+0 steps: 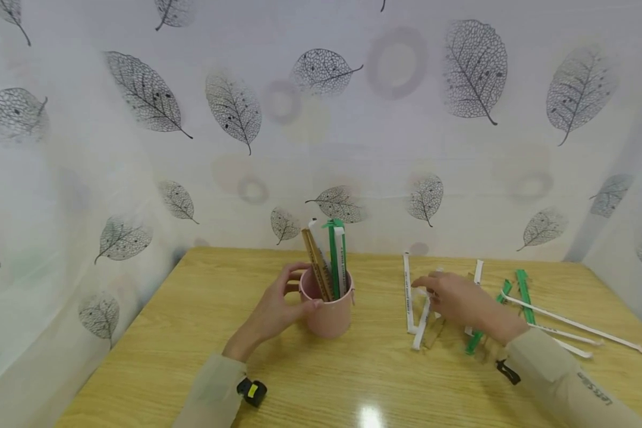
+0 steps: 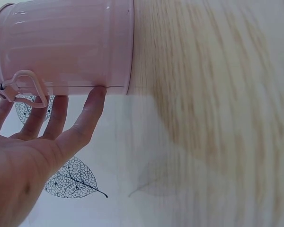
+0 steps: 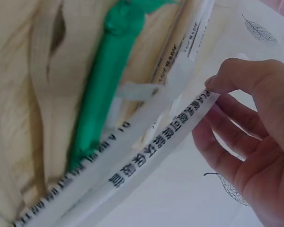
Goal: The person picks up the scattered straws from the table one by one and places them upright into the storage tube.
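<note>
A pink pail with a small side handle stands on the table, holding several paper-wrapped straws in brown, green and white. My left hand holds it from the left, thumb near the rim and fingers behind; the left wrist view shows the fingertips on the pail's wall. To the right, my right hand is over a scatter of wrapped straws. In the right wrist view its thumb and fingers pinch the end of a white wrapped straw with dark printing. A green wrapped straw lies beyond it.
Other straws lie loose on the wooden table: a white one between pail and right hand, a green one and a long white one farther right. A leaf-patterned curtain stands behind the table.
</note>
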Demonstrator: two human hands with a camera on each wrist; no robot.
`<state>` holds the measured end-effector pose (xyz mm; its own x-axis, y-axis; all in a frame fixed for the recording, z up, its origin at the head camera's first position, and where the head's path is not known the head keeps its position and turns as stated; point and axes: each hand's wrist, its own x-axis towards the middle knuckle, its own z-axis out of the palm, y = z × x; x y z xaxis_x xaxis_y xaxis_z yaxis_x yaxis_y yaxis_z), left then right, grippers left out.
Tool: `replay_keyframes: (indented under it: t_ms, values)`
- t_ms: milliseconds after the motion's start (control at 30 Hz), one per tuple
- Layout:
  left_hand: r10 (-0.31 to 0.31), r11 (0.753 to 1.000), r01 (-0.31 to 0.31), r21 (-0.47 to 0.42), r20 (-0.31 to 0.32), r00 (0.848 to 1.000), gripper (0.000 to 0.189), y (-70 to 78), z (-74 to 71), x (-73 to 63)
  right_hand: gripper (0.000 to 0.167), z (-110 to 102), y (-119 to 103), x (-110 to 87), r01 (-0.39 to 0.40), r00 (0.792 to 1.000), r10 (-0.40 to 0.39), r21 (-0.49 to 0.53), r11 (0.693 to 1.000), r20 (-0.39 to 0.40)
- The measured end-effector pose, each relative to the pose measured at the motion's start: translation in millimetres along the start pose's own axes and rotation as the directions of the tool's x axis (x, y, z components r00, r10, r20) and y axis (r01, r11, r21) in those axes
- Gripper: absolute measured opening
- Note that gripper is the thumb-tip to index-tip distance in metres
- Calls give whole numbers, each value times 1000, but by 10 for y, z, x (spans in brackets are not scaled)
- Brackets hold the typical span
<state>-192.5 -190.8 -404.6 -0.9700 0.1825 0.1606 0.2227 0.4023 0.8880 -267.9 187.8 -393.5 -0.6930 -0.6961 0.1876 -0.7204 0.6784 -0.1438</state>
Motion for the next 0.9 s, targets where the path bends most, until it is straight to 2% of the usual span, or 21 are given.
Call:
replay_keyframes:
  t_ms: [133,267,533,800,900]
  values:
    - [2,1000,-2,-3,3,1000,70,-4,0,8,36,-72,15,5,86,992,-83,31,996,-96]
    - [0,1000,0,-4,4,1000,71,-4,-1,6,32,-129,39,22,166,972,-159,25,986,-174]
    - [5,1000,-5,-8,0,1000,70,-11,-2,3,37,-287,43,103,290,902,-280,-18,957,-329]
    - [-3,1000,3,-10,-2,1000,71,-8,-3,5,45,-449,-13,179,318,868,-270,48,947,-416]
    - [-6,1000,6,-12,-2,1000,71,-11,-4,7,43,-496,-31,215,327,853,-265,65,943,-449]
